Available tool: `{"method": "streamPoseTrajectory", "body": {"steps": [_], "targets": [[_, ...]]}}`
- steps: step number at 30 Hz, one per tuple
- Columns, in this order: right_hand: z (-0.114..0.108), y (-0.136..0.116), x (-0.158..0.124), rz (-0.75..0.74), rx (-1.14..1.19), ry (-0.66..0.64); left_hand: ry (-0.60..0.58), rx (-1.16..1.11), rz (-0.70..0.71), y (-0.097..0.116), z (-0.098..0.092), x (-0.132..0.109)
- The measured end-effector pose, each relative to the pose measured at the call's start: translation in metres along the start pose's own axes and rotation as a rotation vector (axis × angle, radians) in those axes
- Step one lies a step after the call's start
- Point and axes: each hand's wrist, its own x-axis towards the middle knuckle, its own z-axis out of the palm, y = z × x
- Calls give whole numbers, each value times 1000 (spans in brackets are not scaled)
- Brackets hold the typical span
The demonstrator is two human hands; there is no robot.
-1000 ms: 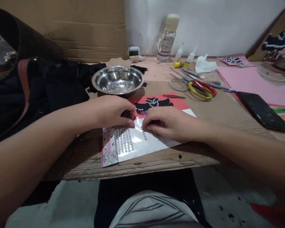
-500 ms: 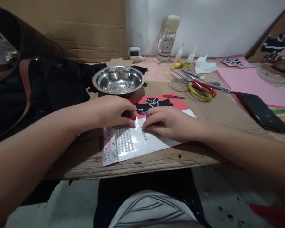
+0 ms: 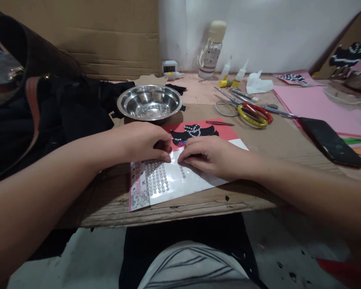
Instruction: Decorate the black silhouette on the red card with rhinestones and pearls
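Observation:
A white sheet of stick-on pearls [image 3: 174, 188] lies at the table's front edge, rows of beads on its left and a short row of pearls [image 3: 183, 173] nearer its middle. My left hand [image 3: 141, 142] rests over the sheet's upper left, fingers curled and thumb tip near the forefinger; what they hold, if anything, is hidden. Across from it, my right hand [image 3: 213, 156] pinches at the upper end of the short row. Too small to make out is whatever sits between those fingertips. Just behind, a black cut-out with pearls and sequins [image 3: 195, 131] lies on red card [image 3: 228, 132].
Tweezers [image 3: 219, 123] lie on the red card. A steel bowl [image 3: 150, 91] stands behind my left hand. Scissors [image 3: 252, 114], a black phone [image 3: 331, 140] and pink sheets [image 3: 313, 106] are to the right. Glue bottles [image 3: 239, 76] and a drinking bottle [image 3: 212, 52] stand by the wall. Dark cloth [image 3: 87, 106] fills the left.
My right hand's fingertips have shifted slightly left, toward my left hand. My left hand stays nearly in place.

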Motion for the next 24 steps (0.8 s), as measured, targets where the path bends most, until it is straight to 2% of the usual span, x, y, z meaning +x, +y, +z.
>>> {"method": "streamPoseTrajectory", "body": {"steps": [14, 16, 19, 21, 24], "targets": [[-1, 0, 1, 21, 22, -32, -35, -2, -46, 0, 1, 0], [-1, -1, 0, 40, 24, -9, -30, -4, -36, -2, 1, 1], [-2, -2, 0, 144, 77, 66, -8, -17, -5, -3, -2, 0], [-3, -2, 0, 219, 138, 102, 63, -44, -6, -3, -8, -4], [-4, -1, 1, 262, 242, 135, 343, -72, -96, -3, -21, -13]]}}
